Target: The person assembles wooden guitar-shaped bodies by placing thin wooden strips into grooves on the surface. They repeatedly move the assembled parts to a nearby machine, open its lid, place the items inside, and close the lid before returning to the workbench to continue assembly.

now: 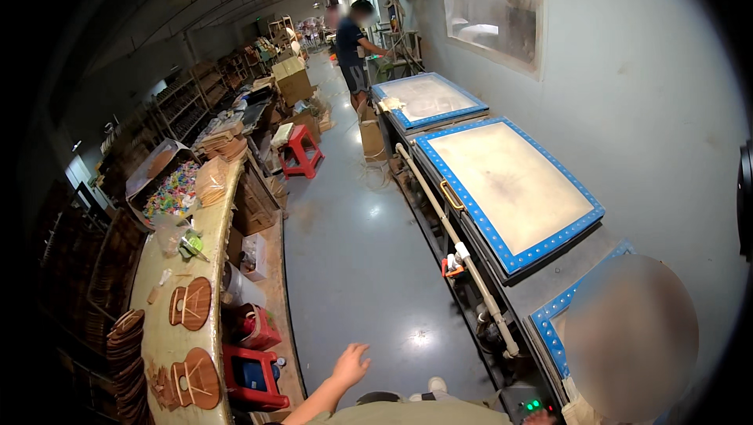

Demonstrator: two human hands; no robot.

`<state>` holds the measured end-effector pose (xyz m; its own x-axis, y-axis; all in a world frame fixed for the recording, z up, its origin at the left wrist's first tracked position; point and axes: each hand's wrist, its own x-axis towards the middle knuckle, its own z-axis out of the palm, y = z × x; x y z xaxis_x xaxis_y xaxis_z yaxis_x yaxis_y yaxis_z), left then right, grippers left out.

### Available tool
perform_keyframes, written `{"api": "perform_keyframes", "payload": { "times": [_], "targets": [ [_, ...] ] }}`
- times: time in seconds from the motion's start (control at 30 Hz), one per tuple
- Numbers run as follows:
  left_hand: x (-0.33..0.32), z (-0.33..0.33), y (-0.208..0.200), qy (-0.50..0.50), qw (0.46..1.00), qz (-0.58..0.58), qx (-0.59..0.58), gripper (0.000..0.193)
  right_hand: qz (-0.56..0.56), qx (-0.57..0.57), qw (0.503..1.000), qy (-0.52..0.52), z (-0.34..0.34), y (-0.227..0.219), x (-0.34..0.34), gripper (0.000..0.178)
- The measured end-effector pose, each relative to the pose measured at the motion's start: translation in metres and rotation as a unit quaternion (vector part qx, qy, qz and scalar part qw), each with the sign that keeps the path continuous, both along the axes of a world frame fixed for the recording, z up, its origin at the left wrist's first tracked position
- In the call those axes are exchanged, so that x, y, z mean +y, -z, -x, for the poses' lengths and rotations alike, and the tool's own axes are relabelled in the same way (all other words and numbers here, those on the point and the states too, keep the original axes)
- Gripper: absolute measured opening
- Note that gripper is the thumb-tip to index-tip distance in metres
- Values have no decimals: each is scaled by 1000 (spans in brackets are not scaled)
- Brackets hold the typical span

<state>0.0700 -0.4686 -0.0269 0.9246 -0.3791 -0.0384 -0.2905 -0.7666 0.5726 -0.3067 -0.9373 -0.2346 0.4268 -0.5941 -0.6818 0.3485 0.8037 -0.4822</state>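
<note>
My left hand [351, 364] is in the air over the grey floor, its fingers a little apart and nothing in them. At the lower edge, part of my right hand [540, 419] shows beside a dark control box [527, 404] with green and red lights; its fingers are mostly cut off. On the bench to the left lie two guitar-shaped wooden plates [196, 378] with pale strips on them. To the right stands a blue-framed press [502, 256] with a pale sheet. A nearer blue frame [551, 339] is partly hidden by a large blurred round patch.
A long bench [176, 256] runs along the left, with a bin of colourful clips [172, 190] on it. Red stools [300, 150] and cartons [292, 80] stand beside the aisle. A pipe [451, 233] runs along the presses. Farther off, a person [353, 49] stands by equipment.
</note>
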Motion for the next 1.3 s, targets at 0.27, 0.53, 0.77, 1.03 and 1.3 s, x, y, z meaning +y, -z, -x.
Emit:
{"api": "perform_keyframes", "payload": {
  "times": [0.27, 0.53, 0.77, 1.03, 1.3],
  "targets": [
    [-37, 20, 25, 141, 988, 4, 63, 39, 118, -150, 969, 159, 117, -68, -2, 72],
    [-26, 44, 26, 127, 990, 16, 59, 38, 595, 96, 798, -6, 25, -246, 52, 45],
    [-39, 65, 44, 52, 996, 10, 71, 35, 716, 155, 680, -26, 21, -258, 52, 29],
    [-113, 59, 20, 89, 995, 46, 29, 34, 421, 116, 895, 89, 66, -216, 11, 40],
    [-161, 43, 3, 109, 985, 128, 42, 32, 438, 119, 877, 158, 32, -334, 35, 44]
  ]
}}
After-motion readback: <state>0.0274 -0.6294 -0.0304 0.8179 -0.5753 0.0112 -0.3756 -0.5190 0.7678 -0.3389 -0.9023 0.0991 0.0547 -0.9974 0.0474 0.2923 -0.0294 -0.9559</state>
